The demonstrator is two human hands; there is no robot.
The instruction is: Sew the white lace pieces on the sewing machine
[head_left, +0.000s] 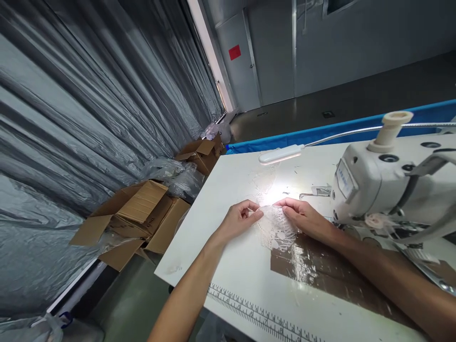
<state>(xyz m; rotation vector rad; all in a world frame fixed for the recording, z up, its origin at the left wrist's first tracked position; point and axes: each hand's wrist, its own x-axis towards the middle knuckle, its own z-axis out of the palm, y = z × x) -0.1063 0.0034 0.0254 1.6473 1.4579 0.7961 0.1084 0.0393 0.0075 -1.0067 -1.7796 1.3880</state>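
Both hands (270, 216) pinch lace piece (278, 228) between them.

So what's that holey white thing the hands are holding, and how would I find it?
Start at the big white sewing machine on the white table. Just left of it, under the bright spot from the small lamp, the left hand and right hand pinch a piece of lace. It is the only see-through, patterned cloth there, lying partly over a shiny brown patch.
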